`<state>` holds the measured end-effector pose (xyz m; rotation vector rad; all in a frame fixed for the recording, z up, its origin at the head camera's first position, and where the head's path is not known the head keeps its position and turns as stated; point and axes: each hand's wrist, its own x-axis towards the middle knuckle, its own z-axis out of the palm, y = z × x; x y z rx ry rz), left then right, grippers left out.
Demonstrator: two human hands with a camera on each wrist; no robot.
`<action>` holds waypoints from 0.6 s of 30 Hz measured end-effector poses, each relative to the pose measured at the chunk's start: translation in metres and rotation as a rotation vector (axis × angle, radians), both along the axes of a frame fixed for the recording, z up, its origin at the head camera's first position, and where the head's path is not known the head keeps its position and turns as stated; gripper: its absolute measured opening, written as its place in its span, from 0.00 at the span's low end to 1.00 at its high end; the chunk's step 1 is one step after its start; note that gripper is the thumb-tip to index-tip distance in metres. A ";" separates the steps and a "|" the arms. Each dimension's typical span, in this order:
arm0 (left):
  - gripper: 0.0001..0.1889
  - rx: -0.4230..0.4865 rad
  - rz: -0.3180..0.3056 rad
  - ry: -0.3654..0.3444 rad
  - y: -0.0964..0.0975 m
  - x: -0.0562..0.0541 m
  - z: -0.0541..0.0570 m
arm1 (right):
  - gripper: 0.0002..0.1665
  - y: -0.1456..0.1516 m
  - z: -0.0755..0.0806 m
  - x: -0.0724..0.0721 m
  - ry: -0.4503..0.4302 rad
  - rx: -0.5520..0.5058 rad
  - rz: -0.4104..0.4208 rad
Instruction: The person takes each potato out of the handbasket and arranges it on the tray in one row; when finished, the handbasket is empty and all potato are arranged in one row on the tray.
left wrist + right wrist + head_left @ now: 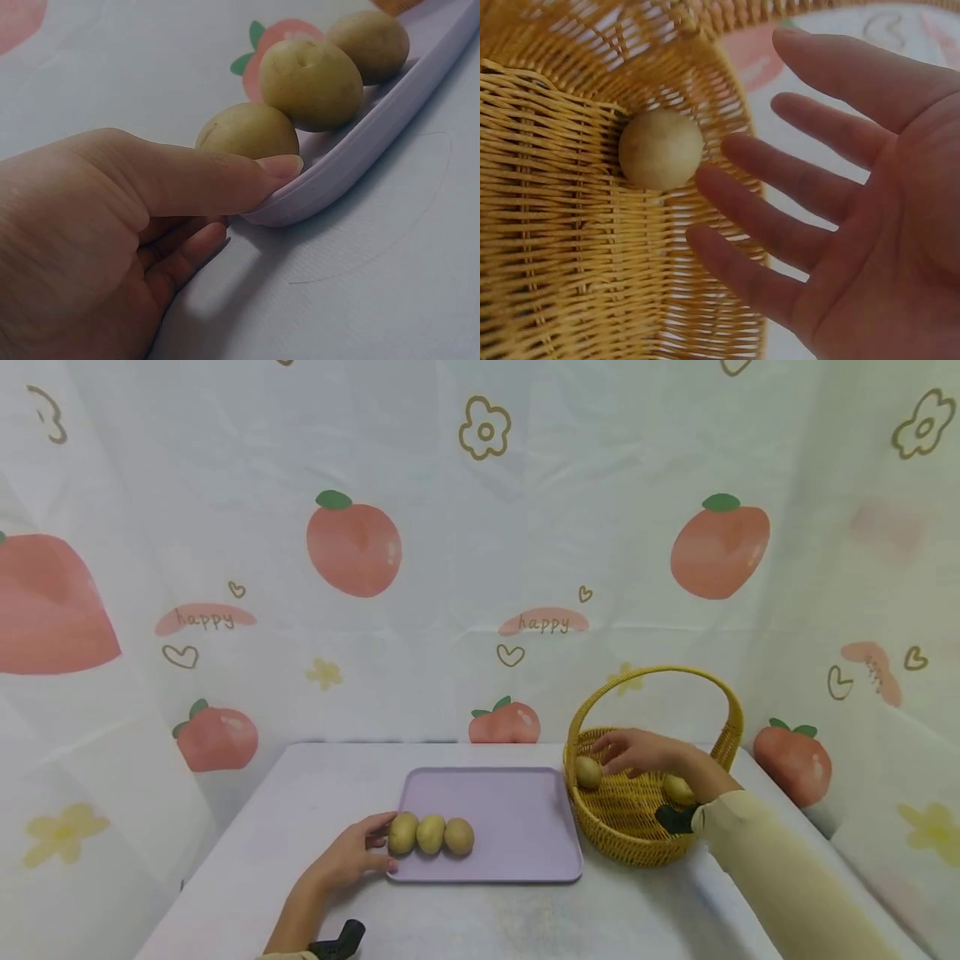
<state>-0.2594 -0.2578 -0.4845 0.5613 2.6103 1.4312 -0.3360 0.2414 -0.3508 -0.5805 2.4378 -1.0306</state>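
Three potatoes, one at the left, one in the middle and one at the right, sit in a row on a lilac tray. My left hand holds the tray's near left corner, its thumb over the rim beside the leftmost potato. Other fingers show outside the rim; the index fingertip is partly hidden. Over a wicker basket, my right hand has its fingers spread, holding nothing. Near its fingertips lies a potato inside the basket; another lies at the basket's right.
The basket's tall arched handle rises beside my right hand. Its left side stands close to the tray's right edge. A white table carries both, and a printed cloth hangs behind and at the sides.
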 end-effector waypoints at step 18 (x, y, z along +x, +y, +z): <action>0.44 0.013 0.006 -0.018 -0.001 0.000 -0.001 | 0.26 -0.018 -0.058 -0.034 -0.118 -0.213 -0.235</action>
